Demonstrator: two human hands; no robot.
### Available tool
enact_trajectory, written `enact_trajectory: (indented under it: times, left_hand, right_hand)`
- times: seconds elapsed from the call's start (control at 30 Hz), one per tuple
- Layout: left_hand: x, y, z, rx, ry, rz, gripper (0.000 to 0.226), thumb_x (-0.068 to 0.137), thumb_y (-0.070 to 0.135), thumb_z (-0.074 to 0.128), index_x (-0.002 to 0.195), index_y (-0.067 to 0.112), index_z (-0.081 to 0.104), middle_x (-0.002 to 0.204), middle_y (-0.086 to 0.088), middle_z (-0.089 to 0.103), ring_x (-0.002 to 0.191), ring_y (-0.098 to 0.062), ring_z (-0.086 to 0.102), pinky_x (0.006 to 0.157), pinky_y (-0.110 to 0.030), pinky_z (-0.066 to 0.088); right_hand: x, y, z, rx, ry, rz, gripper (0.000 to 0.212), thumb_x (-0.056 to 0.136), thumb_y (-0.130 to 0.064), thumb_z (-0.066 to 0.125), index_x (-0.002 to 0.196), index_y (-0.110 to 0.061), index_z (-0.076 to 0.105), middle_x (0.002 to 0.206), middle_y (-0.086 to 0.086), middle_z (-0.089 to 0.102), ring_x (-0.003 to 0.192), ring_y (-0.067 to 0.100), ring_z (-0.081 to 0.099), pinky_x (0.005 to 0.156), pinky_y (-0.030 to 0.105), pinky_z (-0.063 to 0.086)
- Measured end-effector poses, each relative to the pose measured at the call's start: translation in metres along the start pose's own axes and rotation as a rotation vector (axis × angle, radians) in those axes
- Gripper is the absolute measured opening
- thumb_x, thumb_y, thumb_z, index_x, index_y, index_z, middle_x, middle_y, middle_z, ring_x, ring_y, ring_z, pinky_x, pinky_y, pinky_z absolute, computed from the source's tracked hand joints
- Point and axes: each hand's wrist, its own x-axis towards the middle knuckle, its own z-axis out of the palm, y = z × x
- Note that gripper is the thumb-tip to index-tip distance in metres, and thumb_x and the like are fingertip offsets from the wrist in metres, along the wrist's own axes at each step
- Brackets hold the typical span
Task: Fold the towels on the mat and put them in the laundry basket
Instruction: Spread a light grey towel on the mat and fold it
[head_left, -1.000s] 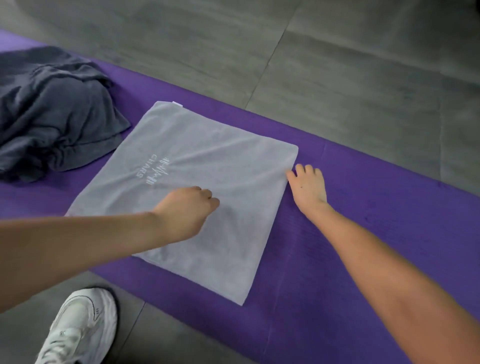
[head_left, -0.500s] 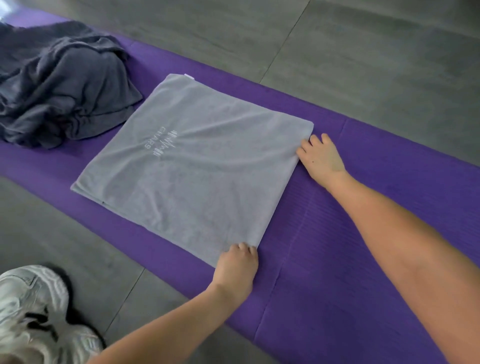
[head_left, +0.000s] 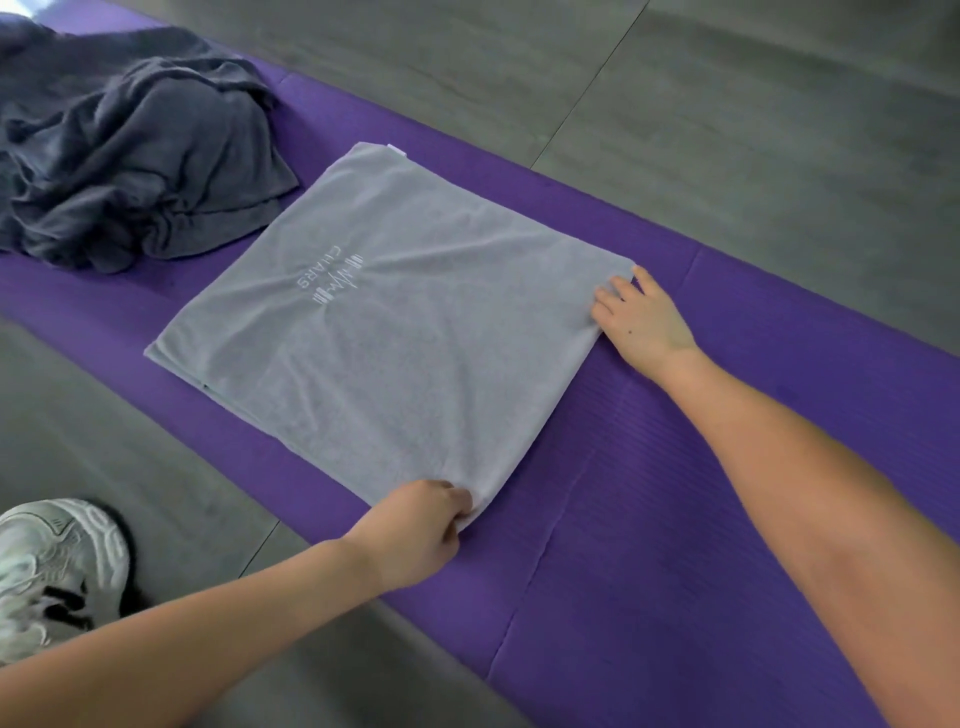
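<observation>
Grey towel (head_left: 395, 332): lies flat on the mat (head_left: 675, 519) between the hands. Its layered edge suggests it is already doubled into a square.
Left hand (head_left: 415, 530): fingers curled, pinching the near corner, which is slightly lifted.
Right hand (head_left: 641, 322): fingers over the far corner, thumb at its edge, gripping it.
Dark towel (head_left: 130, 166): a crumpled, unfolded heap well beyond the left hand, at the grey towel's far side.
Basket: not in view.
Done: probably the grey towel's first fold and nothing more.
Left: likely another fold here and carrying it to the basket. The dark towel then needs the same.
Shoe (head_left: 52, 566): on the floor beside the left forearm.
</observation>
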Motion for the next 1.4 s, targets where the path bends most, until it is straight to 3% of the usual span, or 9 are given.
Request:
enact_trajectory:
  times: [0.13, 0.37, 0.5, 0.67, 0.73, 0.8, 0.93, 1.1, 1.4]
  left_hand:
    - [-0.012, -0.004, -0.014, -0.065, 0.031, 0.047, 0.008, 0.076, 0.017, 0.043, 0.073, 0.01, 0.046, 0.076, -0.004, 0.053, 0.07, -0.018, 0.046, 0.065, -0.03, 0.039]
    - [-0.035, -0.02, -0.042, -0.114, 0.059, -0.02, 0.026, 0.074, 0.03, 0.05, 0.087, 0.011, 0.063, 0.085, 0.006, 0.055, 0.079, -0.01, 0.052, 0.069, -0.013, 0.038]
    - [-0.048, 0.0, -0.018, -0.196, -0.149, -0.008, 0.021, 0.083, 0.019, 0.058, 0.102, 0.015, 0.067, 0.093, 0.013, 0.053, 0.084, -0.001, 0.05, 0.071, -0.003, 0.035]
    - [-0.051, 0.015, -0.018, -0.366, -0.587, -0.011, 0.011, 0.074, 0.019, 0.052, 0.069, 0.027, 0.059, 0.065, 0.02, 0.051, 0.064, 0.005, 0.046, 0.062, -0.009, 0.039]
    - [-0.051, 0.004, -0.03, -0.491, -0.709, -0.082, 0.018, 0.073, 0.012, 0.052, 0.063, 0.027, 0.053, 0.058, 0.018, 0.047, 0.058, 0.005, 0.045, 0.058, -0.009, 0.039]
    - [-0.052, -0.012, -0.044, -0.568, -0.766, -0.128, 0.019, 0.073, 0.004, 0.051, 0.068, 0.021, 0.058, 0.061, 0.014, 0.053, 0.061, 0.0, 0.054, 0.058, -0.012, 0.044]
    - [-0.048, -0.056, -0.065, -0.658, -0.499, -0.261, 0.017, 0.073, -0.003, 0.051, 0.083, 0.006, 0.062, 0.072, 0.0, 0.063, 0.07, -0.013, 0.067, 0.067, -0.025, 0.054]
    - [-0.037, -0.1, -0.085, -0.64, -0.149, -0.372, 0.019, 0.081, -0.008, 0.046, 0.09, 0.001, 0.061, 0.085, -0.009, 0.065, 0.08, -0.021, 0.065, 0.079, -0.039, 0.058]
    - [-0.009, -0.139, -0.095, -0.611, 0.401, -0.598, 0.012, 0.084, -0.002, 0.051, 0.079, 0.001, 0.061, 0.076, -0.012, 0.055, 0.07, -0.027, 0.053, 0.069, -0.038, 0.054]
  right_hand:
    - [0.002, -0.001, 0.0, 0.034, -0.087, 0.023, 0.033, 0.096, -0.007, 0.037, 0.121, -0.005, 0.059, 0.129, 0.014, 0.055, 0.128, 0.036, 0.041, 0.114, 0.051, 0.012]
    - [-0.029, 0.007, 0.005, 0.243, 0.119, -0.053, 0.019, 0.068, 0.008, 0.062, 0.086, 0.001, 0.066, 0.088, 0.017, 0.066, 0.09, 0.034, 0.064, 0.108, 0.053, 0.027]
    - [-0.11, 0.018, -0.012, 0.329, 0.048, -0.1, 0.033, 0.048, 0.008, 0.076, 0.078, -0.002, 0.066, 0.078, 0.012, 0.065, 0.077, 0.028, 0.068, 0.102, 0.057, 0.03]
    - [-0.212, 0.031, -0.041, 0.743, -0.345, 0.196, 0.002, 0.075, -0.023, 0.055, 0.076, -0.024, 0.054, 0.059, -0.008, 0.051, 0.056, 0.013, 0.054, 0.114, 0.039, 0.028]
    - [-0.223, 0.032, -0.059, 0.956, -0.399, 0.318, 0.012, 0.074, -0.042, 0.047, 0.076, -0.031, 0.053, 0.065, -0.005, 0.057, 0.064, 0.014, 0.056, 0.102, 0.019, 0.034]
    - [-0.213, 0.033, -0.072, 1.149, -0.331, 0.369, 0.011, 0.084, -0.024, 0.059, 0.077, -0.032, 0.058, 0.077, -0.006, 0.061, 0.068, 0.005, 0.054, 0.076, 0.013, 0.04]
    - [-0.151, 0.033, -0.077, 1.284, -0.207, 0.42, 0.018, 0.087, -0.009, 0.063, 0.08, -0.025, 0.067, 0.086, -0.017, 0.068, 0.077, -0.006, 0.058, 0.071, 0.006, 0.039]
    - [-0.05, 0.028, -0.077, 1.188, -0.118, 0.459, 0.008, 0.083, -0.021, 0.066, 0.086, -0.027, 0.071, 0.09, -0.013, 0.07, 0.092, 0.007, 0.062, 0.085, 0.032, 0.046]
    - [0.07, 0.02, -0.069, 0.858, -0.075, 0.486, 0.022, 0.093, -0.018, 0.049, 0.102, -0.027, 0.067, 0.112, -0.007, 0.067, 0.113, 0.019, 0.055, 0.102, 0.039, 0.026]
